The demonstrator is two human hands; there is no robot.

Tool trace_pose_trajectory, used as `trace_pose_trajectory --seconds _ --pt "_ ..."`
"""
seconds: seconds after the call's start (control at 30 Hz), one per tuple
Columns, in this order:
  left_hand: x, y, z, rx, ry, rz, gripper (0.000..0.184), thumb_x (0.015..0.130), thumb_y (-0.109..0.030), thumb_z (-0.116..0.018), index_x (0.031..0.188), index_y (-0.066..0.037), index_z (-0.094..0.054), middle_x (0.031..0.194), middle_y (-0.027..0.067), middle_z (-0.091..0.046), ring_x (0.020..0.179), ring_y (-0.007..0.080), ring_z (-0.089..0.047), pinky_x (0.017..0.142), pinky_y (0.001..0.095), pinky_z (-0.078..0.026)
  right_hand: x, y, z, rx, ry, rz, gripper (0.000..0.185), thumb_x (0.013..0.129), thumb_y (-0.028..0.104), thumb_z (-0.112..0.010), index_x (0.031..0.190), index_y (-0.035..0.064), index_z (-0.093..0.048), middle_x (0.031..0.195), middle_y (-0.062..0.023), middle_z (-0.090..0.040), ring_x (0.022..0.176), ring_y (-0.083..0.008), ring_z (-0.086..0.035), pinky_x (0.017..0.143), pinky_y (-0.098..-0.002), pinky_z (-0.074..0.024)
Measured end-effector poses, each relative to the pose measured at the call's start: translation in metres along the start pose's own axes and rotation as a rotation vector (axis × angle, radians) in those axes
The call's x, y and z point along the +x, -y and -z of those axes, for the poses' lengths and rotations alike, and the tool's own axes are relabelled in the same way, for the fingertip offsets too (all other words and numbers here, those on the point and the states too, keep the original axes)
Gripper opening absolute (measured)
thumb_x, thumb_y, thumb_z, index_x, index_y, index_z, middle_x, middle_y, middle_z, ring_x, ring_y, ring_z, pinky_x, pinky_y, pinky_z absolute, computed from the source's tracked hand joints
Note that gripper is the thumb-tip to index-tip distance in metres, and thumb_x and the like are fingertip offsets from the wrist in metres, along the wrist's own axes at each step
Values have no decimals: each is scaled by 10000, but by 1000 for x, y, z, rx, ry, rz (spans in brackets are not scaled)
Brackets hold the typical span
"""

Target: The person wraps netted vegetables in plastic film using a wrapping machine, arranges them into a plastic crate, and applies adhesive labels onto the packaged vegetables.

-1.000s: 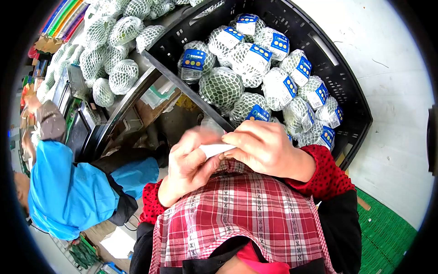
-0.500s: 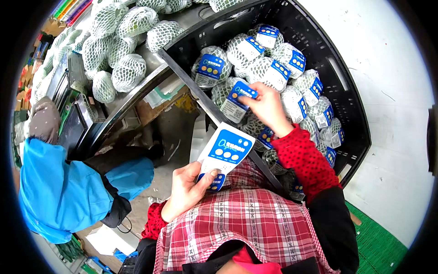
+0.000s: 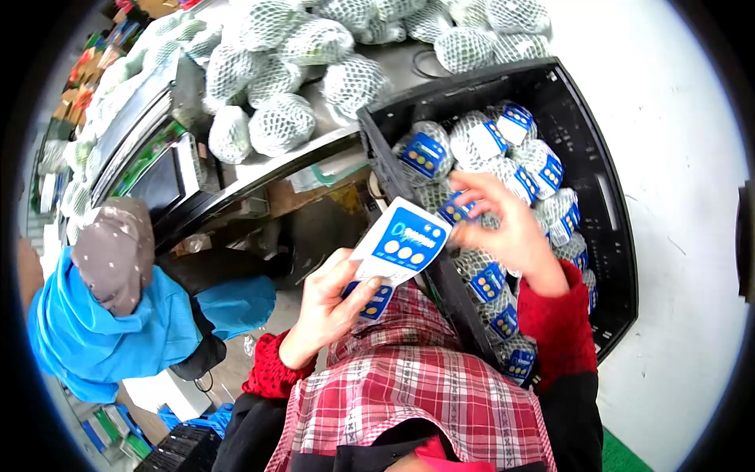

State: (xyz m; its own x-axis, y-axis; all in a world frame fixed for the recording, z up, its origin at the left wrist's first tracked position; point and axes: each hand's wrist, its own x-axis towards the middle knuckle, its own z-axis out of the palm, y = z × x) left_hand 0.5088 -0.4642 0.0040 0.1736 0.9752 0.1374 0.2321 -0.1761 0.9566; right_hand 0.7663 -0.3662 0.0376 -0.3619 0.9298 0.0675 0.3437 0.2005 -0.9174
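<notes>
My left hand [image 3: 326, 303] pinches a strip of blue-and-white printed stickers [image 3: 405, 240] between thumb and fingers. Slightly blurred, my right hand [image 3: 507, 224] hovers over the crate beside the strip's right edge. Its thumb and fingers are apart, and the thumb tip is close to the strip's corner; whether it touches is unclear. Below and around this hand, a black plastic crate [image 3: 612, 197] holds several round items in white foam nets [image 3: 472, 141]. Most visible ones carry the same blue sticker [image 3: 423, 153].
More netted items [image 3: 281, 124] without stickers lie on a metal table [image 3: 338, 140] beyond the crate. At left, another person in a blue garment [image 3: 118, 330] and a grey spotted cap stands by the table. A white surface [image 3: 668, 236] lies right of the crate.
My right hand has left a stickered item in the crate and come back toward the sticker strip, its fingers parting. The left hand still grips the strip. The view has shifted.
</notes>
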Motion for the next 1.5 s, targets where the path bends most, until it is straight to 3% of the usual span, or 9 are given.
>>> trace_pose_trajectory --seconds 0.23,0.37,0.47,0.73,0.87,1.1,1.23,1.37,1.5 --pt "36 -4 22 149 -52 -310 134 794 -24 -730 910 3 -667 1235 181 -543 1091 295 -565 879 357 -482 13 48 -69 -144 83 214 140 791 71 -713 887 35 -618 826 -125 -647 712 -313 -657 613 -384 -523" --pt "41 15 35 -100 -40 151 120 895 -106 -687 891 14 -686 653 22 -627 608 58 -555 549 239 -451 39 39 -85 -417 16 376 127 793 120 -702 860 89 -599 753 -63 -607 646 -255 -637 531 -362 -496" --pt "58 79 25 -303 -287 360 231 941 -188 -647 819 6 -677 678 -30 -618 615 24 -494 528 228 -420 53 33 -106 -649 -113 453 102 798 123 -688 856 80 -615 768 -47 -615 692 -206 -651 529 -330 -507" --pt "141 242 19 -272 -553 556 410 957 -301 -613 718 32 -610 639 -32 -541 597 64 -417 516 292 -364 6 133 -55 501 36 334 140 848 52 -698 960 -32 -681 912 -185 -685 751 -251 -677 645 -308 -546" --pt "122 254 24 -177 -336 566 391 963 -304 -601 774 38 -624 694 5 -576 634 94 -462 542 306 -387 -36 147 -36 958 130 478 248 881 174 -713 963 -58 -678 945 -228 -660 774 -309 -657 663 -335 -540" --pt "55 211 22 85 373 576 378 972 -310 -579 871 47 -648 792 69 -637 698 146 -540 589 331 -427 -205 88 -67 -189 -1315 -34 204 864 36 -638 673 19 -570 569 -68 -537 477 -191 -526 449 -309 -394" --pt "39 150 9 168 802 437 381 977 -313 -567 927 53 -662 847 105 -671 735 176 -585 615 345 -450 -378 9 -81 134 -2027 -359 220 917 232 -662 866 21 -626 680 -27 -592 543 -89 -533 489 -253 -441" --pt "39 61 -37 70 1099 449 374 975 -297 -558 981 61 -664 898 132 -695 762 187 -617 657 344 -469 -486 -101 -132 -462 -1657 -1353 369 801 289 -769 1008 16 -633 945 -129 -639 815 -216 -632 702 -387 -513" --pt "17 -62 -140 -27 1550 303 274 927 -190 -562 1011 53 -655 949 129 -690 815 171 -614 750 319 -473 -488 -173 -132 -1044 -1387 -1351 486 712 306 -811 1078 37 -639 1202 -136 -581 1118 -287 -549 936 -464 -433"
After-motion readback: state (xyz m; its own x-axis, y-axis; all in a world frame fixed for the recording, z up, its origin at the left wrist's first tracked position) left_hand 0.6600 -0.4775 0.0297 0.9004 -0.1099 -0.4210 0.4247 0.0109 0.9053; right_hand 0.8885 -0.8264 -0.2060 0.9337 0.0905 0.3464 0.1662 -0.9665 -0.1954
